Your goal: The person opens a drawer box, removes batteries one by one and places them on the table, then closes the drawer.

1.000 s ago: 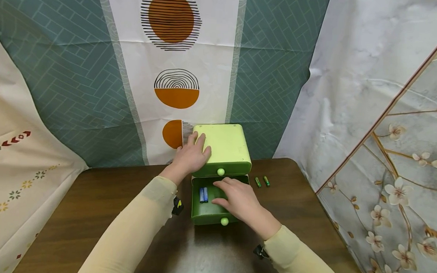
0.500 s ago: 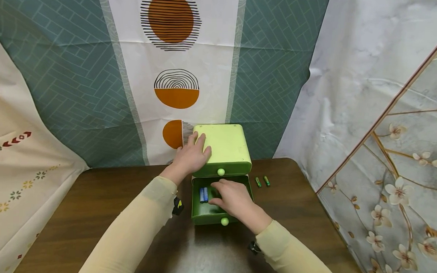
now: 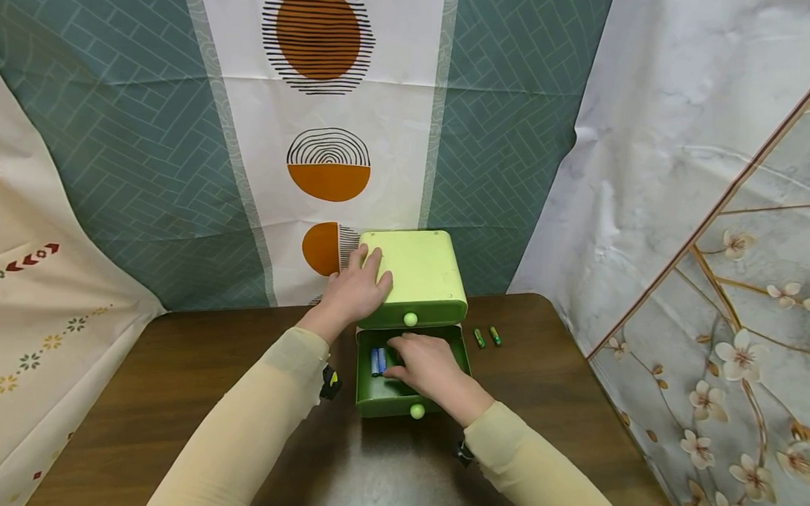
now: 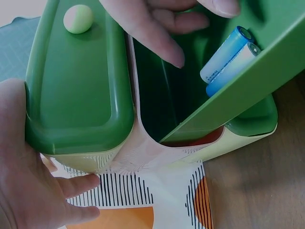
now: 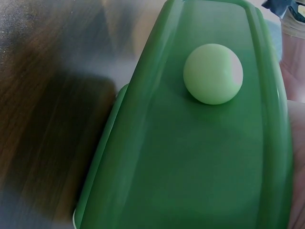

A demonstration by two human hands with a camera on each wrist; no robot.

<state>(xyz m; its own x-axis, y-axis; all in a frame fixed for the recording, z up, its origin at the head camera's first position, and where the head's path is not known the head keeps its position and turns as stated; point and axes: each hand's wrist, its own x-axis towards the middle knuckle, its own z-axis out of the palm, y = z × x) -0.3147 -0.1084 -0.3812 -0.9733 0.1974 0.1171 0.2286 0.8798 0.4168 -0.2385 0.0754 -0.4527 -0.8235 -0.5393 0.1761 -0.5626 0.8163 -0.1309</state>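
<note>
A small light-green drawer cabinet [image 3: 411,264] stands against the cloth backdrop, its green drawer [image 3: 399,411] pulled out. Two blue-and-white batteries [image 4: 233,62] lie side by side in that drawer. My left hand [image 3: 353,288] rests on the cabinet's top left edge, fingers spread. Over the open drawer hovers my right hand [image 3: 431,365], just right of the batteries, with thumb and fingers apart. The left wrist view shows a gap between its fingertips and the batteries. In the right wrist view the drawer front [image 5: 190,157] hides most of that hand.
Two green-and-yellow batteries [image 3: 487,338] lie on the brown wooden table [image 3: 193,379], right of the cabinet. Above the open drawer is a closed one with a round knob [image 3: 410,319]. Patterned cloths [image 3: 147,162] hang behind and at both sides.
My right hand has moved left and slightly lower inside the drawer, closer to the blue batteries. The left hand, cabinet and batteries have stayed put.
</note>
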